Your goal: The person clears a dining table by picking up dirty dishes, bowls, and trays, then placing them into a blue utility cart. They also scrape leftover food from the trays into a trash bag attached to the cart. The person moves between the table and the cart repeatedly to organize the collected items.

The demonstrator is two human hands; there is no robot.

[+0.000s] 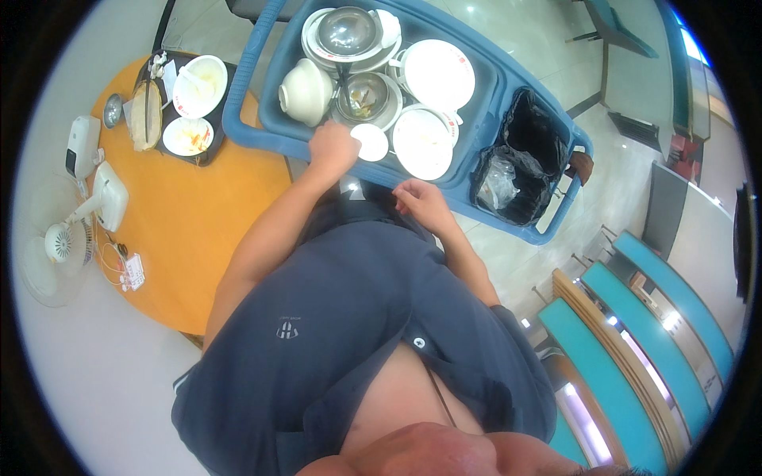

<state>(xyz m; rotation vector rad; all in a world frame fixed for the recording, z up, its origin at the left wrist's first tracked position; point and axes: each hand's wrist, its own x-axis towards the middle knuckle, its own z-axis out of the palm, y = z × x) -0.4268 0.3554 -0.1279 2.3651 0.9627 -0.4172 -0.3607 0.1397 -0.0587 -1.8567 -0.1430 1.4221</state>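
Observation:
My left hand (335, 147) is over the near rim of a blue plastic utility cart (250, 135), its fingers curled and partly hidden from view. Right beside it are a small white dish (371, 143) and a steel bowl with food scraps (364, 100), and whether my fingers hold anything cannot be told. My right hand (424, 202) hangs just in front of the cart with loosely curled fingers and nothing visible in them. White plates (439, 74) and a cream bowl on its side (305, 92) crowd the cart's tray, with another steel bowl (348, 31) at the back.
Black bin liners (533, 128) line the cart's right end. To the left, a round wooden table (202, 238) bears a dark tray (205, 157) with soiled plates (199, 87), a small metal bowl (113, 110) and a power strip (134, 272). A white fan (59, 243) stands beside it. Teal-topped tables (607, 351) are at right.

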